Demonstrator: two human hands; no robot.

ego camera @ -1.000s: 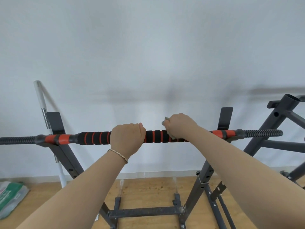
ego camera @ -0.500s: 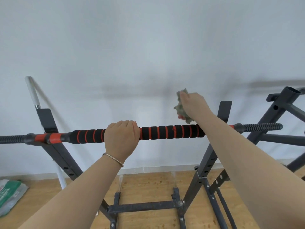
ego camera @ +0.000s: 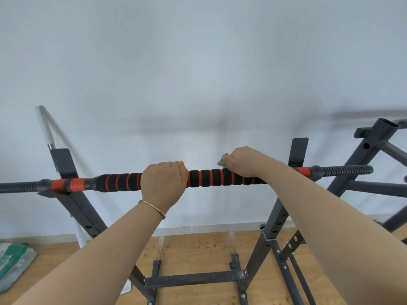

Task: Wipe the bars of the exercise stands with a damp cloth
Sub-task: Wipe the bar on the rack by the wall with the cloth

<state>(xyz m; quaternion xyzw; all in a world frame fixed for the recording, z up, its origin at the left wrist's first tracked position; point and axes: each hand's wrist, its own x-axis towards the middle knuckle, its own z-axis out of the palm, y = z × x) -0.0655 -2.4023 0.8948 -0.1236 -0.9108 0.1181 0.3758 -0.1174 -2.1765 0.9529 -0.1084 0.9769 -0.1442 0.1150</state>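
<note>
A horizontal bar point(ego camera: 207, 180) with black foam and orange rings lies across two dark grey uprights of the exercise stand point(ego camera: 271, 219). My left hand point(ego camera: 164, 184) grips the bar near its middle, fingers curled over the top. My right hand point(ego camera: 243, 161) sits on the bar further right and holds a crumpled grey-green cloth point(ego camera: 222, 162) against the foam. Only a small tuft of the cloth shows past the fingers.
A second dark stand point(ego camera: 372, 155) stands at the right. A white pole point(ego camera: 45, 128) leans on the wall behind the left upright. A green and white bag point(ego camera: 13, 265) lies on the wooden floor at the left. The stand's base frame point(ego camera: 193, 280) crosses below.
My right hand, which had lifted the cloth off the bar half a second ago, has come back down onto the foam. My left hand keeps its grip.
</note>
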